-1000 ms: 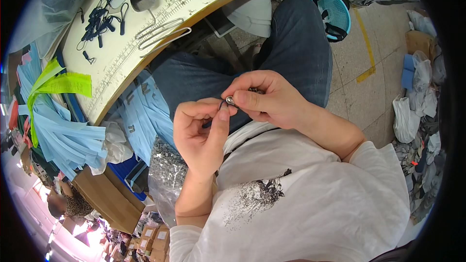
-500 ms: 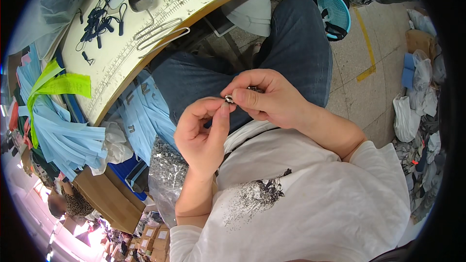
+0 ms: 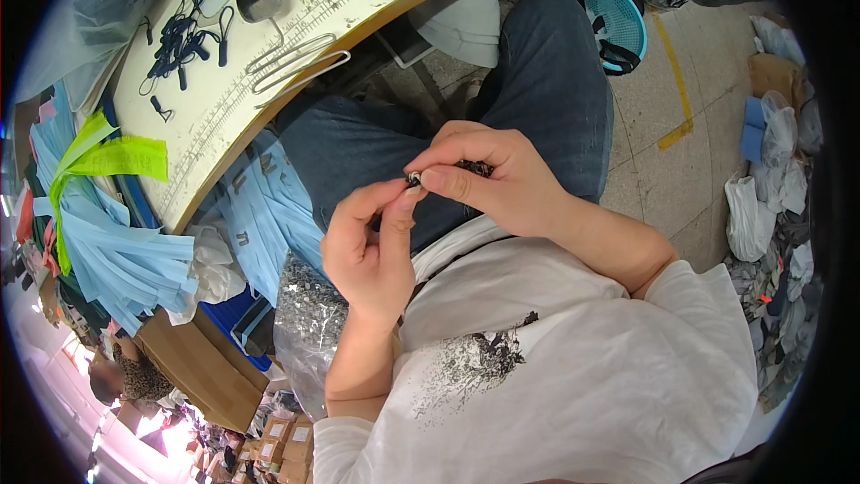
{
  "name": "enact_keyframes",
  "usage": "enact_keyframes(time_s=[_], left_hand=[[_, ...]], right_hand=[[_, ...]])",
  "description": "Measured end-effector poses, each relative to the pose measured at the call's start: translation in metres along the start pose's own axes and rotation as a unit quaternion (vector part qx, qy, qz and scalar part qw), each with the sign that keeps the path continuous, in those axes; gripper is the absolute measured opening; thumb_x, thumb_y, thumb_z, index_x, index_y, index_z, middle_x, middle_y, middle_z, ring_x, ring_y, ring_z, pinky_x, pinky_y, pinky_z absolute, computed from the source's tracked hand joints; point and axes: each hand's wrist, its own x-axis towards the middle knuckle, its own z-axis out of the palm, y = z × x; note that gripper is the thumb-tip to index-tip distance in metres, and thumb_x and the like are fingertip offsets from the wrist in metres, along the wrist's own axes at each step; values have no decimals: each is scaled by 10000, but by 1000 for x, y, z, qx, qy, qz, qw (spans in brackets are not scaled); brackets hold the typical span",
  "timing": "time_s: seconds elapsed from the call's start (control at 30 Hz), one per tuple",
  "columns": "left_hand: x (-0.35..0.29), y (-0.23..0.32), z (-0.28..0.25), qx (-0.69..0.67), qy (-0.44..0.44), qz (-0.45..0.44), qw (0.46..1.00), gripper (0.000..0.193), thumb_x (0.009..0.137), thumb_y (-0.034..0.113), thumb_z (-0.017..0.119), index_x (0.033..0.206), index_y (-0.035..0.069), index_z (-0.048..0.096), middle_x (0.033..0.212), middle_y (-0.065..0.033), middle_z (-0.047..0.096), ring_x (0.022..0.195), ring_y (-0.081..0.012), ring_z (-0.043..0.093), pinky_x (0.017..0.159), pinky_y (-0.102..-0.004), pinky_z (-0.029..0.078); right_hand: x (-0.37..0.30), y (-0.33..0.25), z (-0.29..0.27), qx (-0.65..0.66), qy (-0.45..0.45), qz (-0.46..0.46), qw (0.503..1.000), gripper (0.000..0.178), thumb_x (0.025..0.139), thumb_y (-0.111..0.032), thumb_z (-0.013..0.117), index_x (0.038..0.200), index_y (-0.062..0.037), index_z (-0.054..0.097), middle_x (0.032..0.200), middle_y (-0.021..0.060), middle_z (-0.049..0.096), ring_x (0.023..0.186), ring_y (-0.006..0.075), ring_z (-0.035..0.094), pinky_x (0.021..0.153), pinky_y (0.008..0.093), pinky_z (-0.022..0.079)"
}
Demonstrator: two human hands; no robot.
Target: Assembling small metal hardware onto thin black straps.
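Closely, the left hand [image 3: 363, 237] and right hand [image 3: 497, 175] are pinching a small shiny metal piece [image 3: 413, 180], each grip pressing thumb against finger, over the denim lap [image 3: 358, 139], off the table's [image 3: 202, 112] wooden edge. It is seeming light, stiff and slippery, probably best held by its sides. Dark speckled bits [image 3: 477, 167] are nestling inside the right grip.

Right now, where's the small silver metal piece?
Head view, left of centre: the silver piece is between the bare left hand and bare right hand, above blue jeans.

A yellow line [image 3: 675, 72] crosses the tiled floor [image 3: 638, 125].
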Motion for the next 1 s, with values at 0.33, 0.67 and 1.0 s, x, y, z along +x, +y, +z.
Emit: enact_keyframes(time_s=[0.33, 0.67, 1.0], left_hand=[[18, 3, -10, 247, -80, 209, 943, 176, 766, -51, 732, 916, 4, 657, 812, -98, 683, 654, -194, 623, 591, -276, 482], [14, 0, -13, 191, -58, 183, 963, 260, 669, -98, 743, 889, 11, 658, 843, -99, 680, 638, -214, 602, 586, -278, 473], [20, -4, -12, 260, -75, 252, 929, 270, 664, -84, 751, 897, 1, 646, 859, -108, 662, 683, -233, 602, 604, -298, 463]], right_hand=[[-2, 0, -2, 34, -22, 21, 999, 139, 906, -95, 654, 1009, -8, 688, 896, 39, 620, 807, 89, 561, 694, 222, 439], [-1, -7, 0, 116, -12, 134, 984, 155, 954, -145, 606, 1031, -23, 663, 683, -73, 501, 513, -20, 333, 434, 175, 237], [-1, 0, 0, 11, 3, 37, 999, 159, 941, -113, 611, 1030, -9, 691, 891, 6, 595, 712, 28, 497, 601, 177, 388]])
